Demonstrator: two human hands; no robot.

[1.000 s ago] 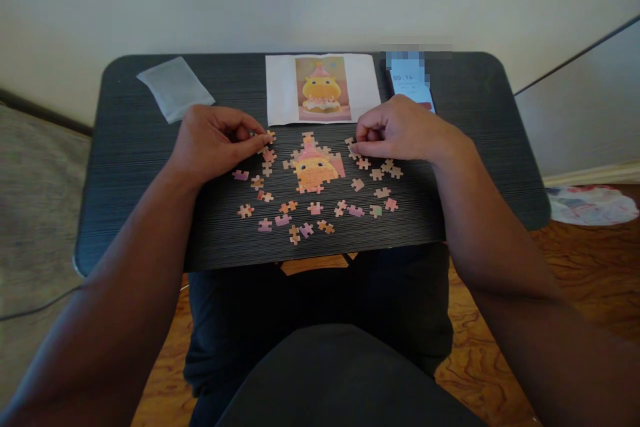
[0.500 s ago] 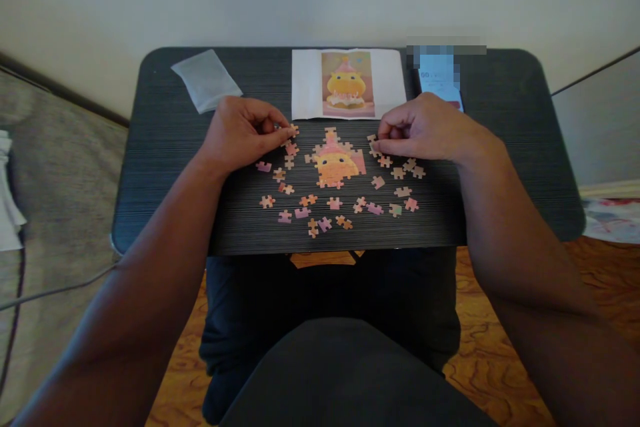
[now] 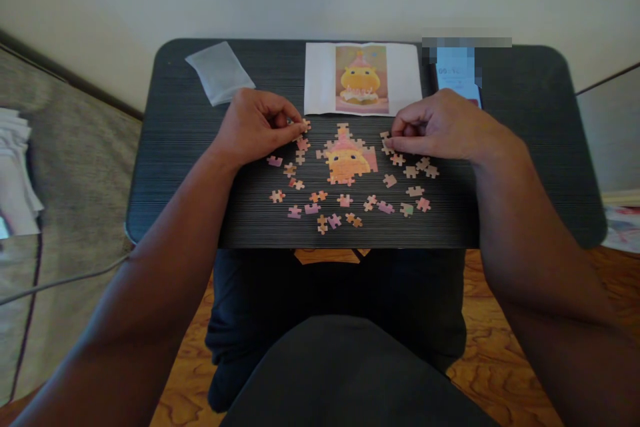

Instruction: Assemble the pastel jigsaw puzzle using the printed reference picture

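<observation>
A partly joined jigsaw (image 3: pixel 349 159) of a yellow character in a pink hat lies flat in the middle of the dark table. My left hand (image 3: pixel 257 125) is closed in a pinch on a small puzzle piece (image 3: pixel 307 125) at the jigsaw's upper left. On the opposite side, my right hand (image 3: pixel 443 125) pinches a pale puzzle piece (image 3: pixel 385 137), partly hidden by the fingertips. Loose pieces lie around the jigsaw, among them a pink piece (image 3: pixel 345 200) below it and a purple piece (image 3: pixel 275 161) under my left hand.
A white sheet with a printed reference picture (image 3: pixel 361 80) lies behind the jigsaw. To its left is a translucent bag (image 3: pixel 220 72); to its right, a lit phone (image 3: pixel 456 77), partly blurred out. The black table (image 3: pixel 540 147) backs against a pale wall.
The camera view has turned a little, so the table and everything on it appear farther right. Both hands stay at the same pieces, with no clear movement against the table.
</observation>
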